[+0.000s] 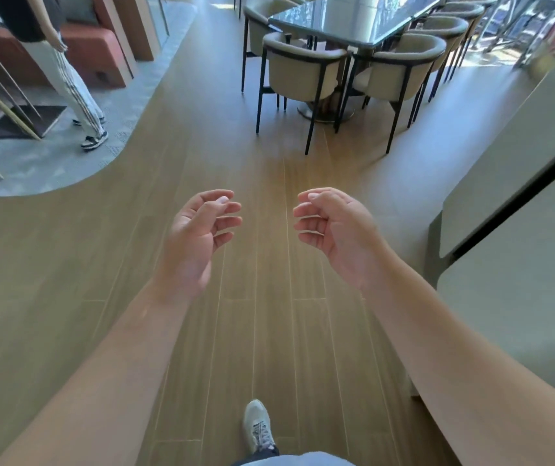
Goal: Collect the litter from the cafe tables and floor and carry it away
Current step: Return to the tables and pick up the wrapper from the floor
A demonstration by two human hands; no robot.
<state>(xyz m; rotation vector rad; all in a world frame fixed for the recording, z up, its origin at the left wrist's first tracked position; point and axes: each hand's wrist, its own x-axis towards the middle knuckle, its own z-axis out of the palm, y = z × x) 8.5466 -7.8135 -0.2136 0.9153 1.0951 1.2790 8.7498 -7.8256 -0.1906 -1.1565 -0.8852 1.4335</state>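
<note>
Open wood floor [262, 297] ahead; chairs [303, 75] beyond, counter [511, 203] right.

One head-worn wide view looks forward and down over the floor [269, 264] toward a far table [346, 25].

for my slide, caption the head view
Empty left hand and right hand held out over wooden floor, heading toward table.
</note>
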